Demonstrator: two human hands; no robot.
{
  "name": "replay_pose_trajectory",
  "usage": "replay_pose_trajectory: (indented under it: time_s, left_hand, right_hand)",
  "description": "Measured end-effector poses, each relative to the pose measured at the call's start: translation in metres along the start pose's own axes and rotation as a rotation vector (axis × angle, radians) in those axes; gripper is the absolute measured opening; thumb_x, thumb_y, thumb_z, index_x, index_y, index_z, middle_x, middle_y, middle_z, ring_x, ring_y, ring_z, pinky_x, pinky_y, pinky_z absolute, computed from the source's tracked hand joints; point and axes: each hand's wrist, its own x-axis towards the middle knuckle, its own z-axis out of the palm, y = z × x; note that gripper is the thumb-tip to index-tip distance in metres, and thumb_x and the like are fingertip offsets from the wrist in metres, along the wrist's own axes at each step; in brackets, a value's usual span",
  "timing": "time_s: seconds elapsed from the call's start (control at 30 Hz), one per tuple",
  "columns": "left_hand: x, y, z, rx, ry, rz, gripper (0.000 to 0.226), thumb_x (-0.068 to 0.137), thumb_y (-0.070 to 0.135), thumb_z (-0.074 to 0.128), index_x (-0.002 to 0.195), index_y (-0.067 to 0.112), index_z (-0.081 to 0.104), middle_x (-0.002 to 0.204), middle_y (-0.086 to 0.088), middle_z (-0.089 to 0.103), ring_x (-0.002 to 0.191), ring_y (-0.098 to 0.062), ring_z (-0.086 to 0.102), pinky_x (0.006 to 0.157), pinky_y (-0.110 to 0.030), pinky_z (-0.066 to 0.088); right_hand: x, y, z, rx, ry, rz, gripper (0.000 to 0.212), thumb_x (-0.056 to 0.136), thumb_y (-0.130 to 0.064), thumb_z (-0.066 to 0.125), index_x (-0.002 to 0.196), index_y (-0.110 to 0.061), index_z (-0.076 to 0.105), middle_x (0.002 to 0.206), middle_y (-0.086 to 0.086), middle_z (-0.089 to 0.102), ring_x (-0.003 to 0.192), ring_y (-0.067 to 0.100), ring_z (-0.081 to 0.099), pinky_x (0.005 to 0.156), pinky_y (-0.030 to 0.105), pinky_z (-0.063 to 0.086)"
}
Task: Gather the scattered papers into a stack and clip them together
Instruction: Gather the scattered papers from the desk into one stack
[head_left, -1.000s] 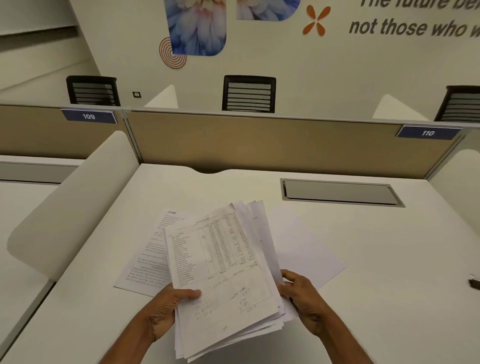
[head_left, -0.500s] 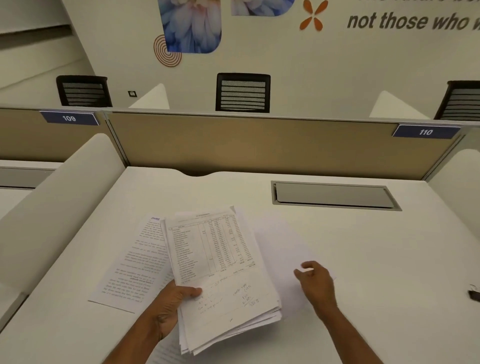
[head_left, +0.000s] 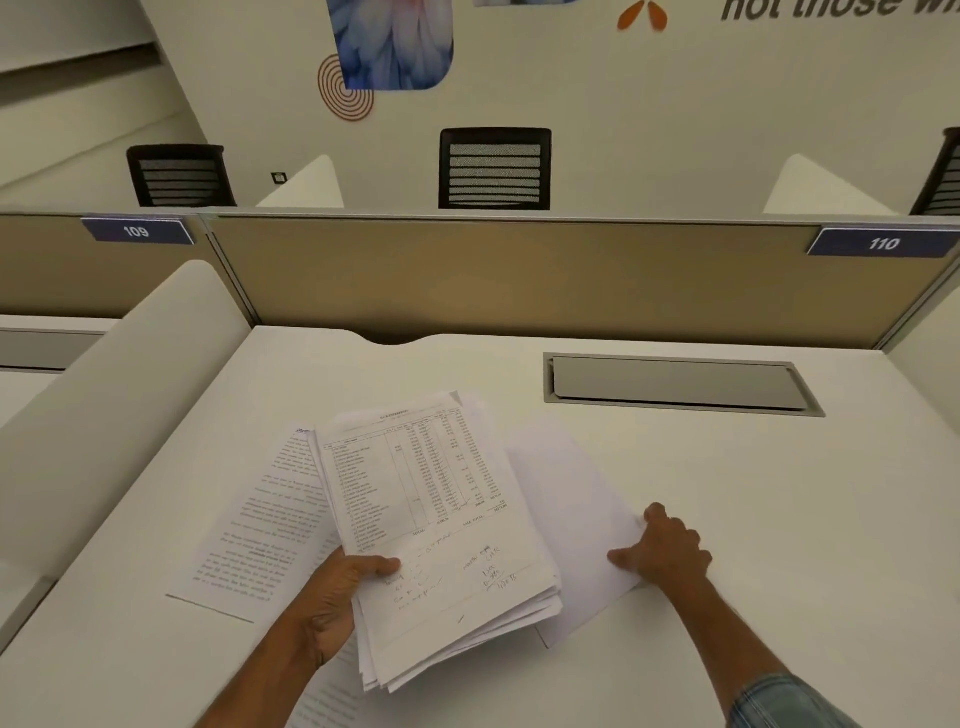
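White blank sheet is lying right of the stack I'm gripping in my left hand; my right hand, nearer, is pressing flat on its right edge.

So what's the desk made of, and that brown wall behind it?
The desk looks like smooth white laminate or painted board: flat and matte, with only a soft sheen. It could be plastic-coated wood. The brown divider looks like cloth-covered panel, dull with no shine, with a grey metal-looking strip along its top.
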Motion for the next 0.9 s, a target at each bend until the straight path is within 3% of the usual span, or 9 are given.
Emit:
replay_pose_trajectory:
  time_s: [0.1,0.3,0.4,0.47,0.53,0.6,0.67,0.77,0.9]
  left_hand:
    - [-0.002,-0.001,0.003,-0.015,-0.007,-0.016,0.069,0.057,-0.016,0.08,0.12,0.01,0.068,0.116,-0.015,0.076,0.108,-0.042,0.067,0.081,-0.048,0.059]
    - [-0.007,-0.005,0.003,-0.022,0.001,-0.006,0.05,0.071,-0.018,0.068,0.111,0.011,0.071,0.103,-0.01,0.081,0.103,-0.041,0.068,0.081,-0.047,0.057]
    - [-0.012,-0.006,0.002,-0.035,0.008,-0.014,0.05,0.07,-0.02,0.068,0.11,0.01,0.071,0.102,-0.011,0.081,0.104,-0.042,0.067,0.085,-0.048,0.056]
    - [-0.014,-0.007,0.0,-0.057,0.01,-0.035,0.059,0.059,-0.02,0.075,0.111,0.008,0.071,0.105,-0.013,0.079,0.104,-0.043,0.067,0.085,-0.048,0.056]
    - [-0.016,-0.008,-0.001,-0.086,0.004,-0.055,0.065,0.052,-0.016,0.076,0.113,0.005,0.071,0.111,-0.017,0.077,0.107,-0.044,0.066,0.09,-0.051,0.055]
    - [-0.017,-0.012,-0.002,-0.103,0.002,-0.073,0.066,0.051,-0.013,0.076,0.115,0.002,0.071,0.116,-0.019,0.075,0.113,-0.045,0.065,0.1,-0.056,0.05]
    - [-0.018,-0.016,-0.001,-0.102,0.001,-0.094,0.068,0.051,-0.013,0.076,0.118,0.001,0.07,0.119,-0.021,0.074,0.116,-0.047,0.064,0.105,-0.06,0.046]
    - [-0.021,-0.021,0.005,-0.073,0.001,-0.116,0.074,0.05,-0.012,0.079,0.122,0.001,0.069,0.12,-0.021,0.074,0.114,-0.047,0.065,0.103,-0.06,0.048]
    - [-0.022,-0.022,0.014,-0.09,-0.024,-0.144,0.077,0.046,-0.012,0.084,0.12,0.0,0.07,0.121,-0.022,0.073,0.11,-0.045,0.068,0.095,-0.056,0.055]
  right_hand:
    - [0.0,0.0,-0.003,0.041,-0.022,-0.016,0.073,0.07,-0.05,0.08,0.127,-0.02,0.048,0.129,0.006,0.06,0.124,0.031,0.053,0.103,0.043,0.042]
    - [-0.002,-0.003,-0.002,0.024,-0.034,-0.046,0.058,0.076,-0.042,0.074,0.125,-0.018,0.056,0.13,0.003,0.061,0.124,0.029,0.056,0.099,0.039,0.046]
    - [-0.004,0.001,0.001,0.193,0.031,-0.122,0.012,0.081,-0.023,0.064,0.09,-0.017,0.057,0.102,0.004,0.067,0.098,0.03,0.065,0.08,0.034,0.053]
    - [-0.004,0.007,0.006,0.378,0.041,-0.179,0.009,0.083,-0.012,0.059,0.075,-0.012,0.055,0.081,0.005,0.064,0.083,0.035,0.065,0.073,0.041,0.055]
    - [-0.012,0.015,0.006,0.594,0.002,-0.222,0.01,0.087,-0.007,0.057,0.084,-0.008,0.067,0.081,0.008,0.069,0.082,0.036,0.067,0.067,0.045,0.058]
    - [-0.022,0.023,0.005,0.828,-0.08,-0.206,0.015,0.093,-0.005,0.058,0.103,-0.007,0.07,0.095,0.011,0.071,0.087,0.031,0.067,0.059,0.037,0.058]
    - [-0.031,0.03,0.006,1.004,-0.159,-0.173,0.02,0.095,-0.006,0.062,0.113,-0.009,0.068,0.105,0.012,0.071,0.093,0.029,0.066,0.061,0.032,0.058]
    - [-0.044,0.035,0.016,1.121,-0.287,-0.093,0.023,0.094,-0.008,0.066,0.117,-0.01,0.067,0.112,0.014,0.071,0.099,0.031,0.067,0.062,0.032,0.06]
    - [-0.06,0.035,0.03,1.229,-0.446,-0.034,0.027,0.092,-0.006,0.068,0.119,-0.007,0.069,0.112,0.018,0.075,0.092,0.03,0.067,0.063,0.031,0.059]
